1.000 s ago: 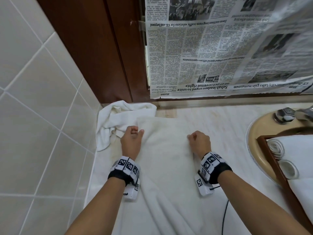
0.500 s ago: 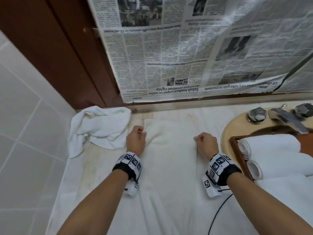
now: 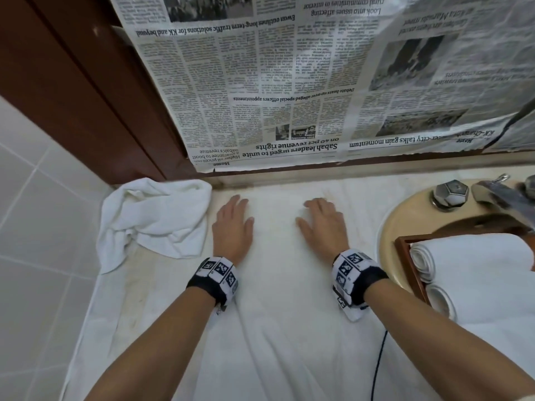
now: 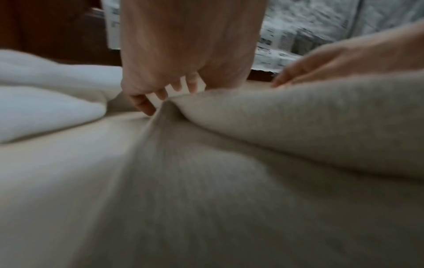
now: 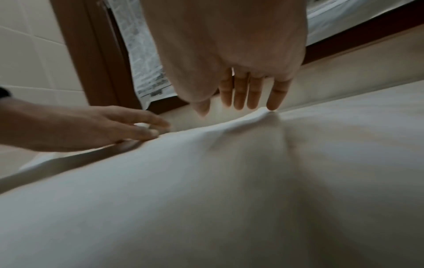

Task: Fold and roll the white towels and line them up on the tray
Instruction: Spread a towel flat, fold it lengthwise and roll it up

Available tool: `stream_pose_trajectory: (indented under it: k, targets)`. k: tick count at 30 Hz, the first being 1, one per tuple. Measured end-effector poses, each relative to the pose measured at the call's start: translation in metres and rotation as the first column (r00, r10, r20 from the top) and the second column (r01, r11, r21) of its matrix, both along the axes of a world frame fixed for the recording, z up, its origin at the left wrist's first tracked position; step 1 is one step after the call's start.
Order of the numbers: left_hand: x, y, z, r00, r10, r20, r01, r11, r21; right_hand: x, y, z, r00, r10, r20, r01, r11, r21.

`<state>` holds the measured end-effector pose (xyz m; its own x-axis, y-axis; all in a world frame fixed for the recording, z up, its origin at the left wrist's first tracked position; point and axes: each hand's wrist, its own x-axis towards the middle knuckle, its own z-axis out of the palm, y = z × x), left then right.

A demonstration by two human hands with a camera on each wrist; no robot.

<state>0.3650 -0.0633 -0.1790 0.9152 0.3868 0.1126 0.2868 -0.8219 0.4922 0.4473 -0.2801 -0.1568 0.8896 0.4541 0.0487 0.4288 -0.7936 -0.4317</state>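
Change: a moment ago both hands were fists gripping the far edge of the spread towel; now they lie flat and the cloth reaches further toward the newspaper.
Left hand (image 3: 231, 227): grip fully opened, fingers straight, palm pressing the spread towel (image 3: 278, 285), holding nothing.
Right hand (image 3: 322, 225): the same, flat on the cloth just right of the left hand, fingers loosely spread.
Spread towel: lies on the table (image 3: 139, 290) between the crumpled towel and the tray, its far edge near the newspaper (image 3: 289, 82); a ridge rises just behind the right fingertips (image 5: 273, 101).
Crumpled towel (image 3: 153, 218): heaped left of the spread towel, not yet folded.
Tray (image 3: 405, 256): right of the spread towel, over the sink (image 3: 390, 221); two rolled towels (image 3: 422, 261) lie side by side in it.
Step in hand: smoothing, I judge, before the fold.
Doing it well: sweep both palms outward from the middle to flatten the ridge, square the far edge, then fold evenly so the roll matches those in the tray.
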Motion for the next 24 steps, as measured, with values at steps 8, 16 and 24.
stream_pose_trajectory:
  k: [8, 16, 24]
  targets:
    - [0.011, -0.011, -0.002, 0.898, -0.188, -0.398, 0.258, 0.957, 0.132, -0.002, 0.036, -0.011, 0.95, 0.252, -0.186, -0.303, 0.892, -0.336]
    - [-0.019, 0.031, 0.005, 0.921, -0.053, -0.386, 0.107, 0.987, 0.119, 0.001, -0.013, -0.008, 0.978, 0.019, -0.209, -0.1, 0.916, -0.388]
    - [-0.056, -0.021, 0.004, 0.888, -0.214, -0.407, 0.268, 0.96, 0.079, -0.08, -0.001, -0.01, 0.954, 0.218, -0.208, -0.281, 0.893, -0.353]
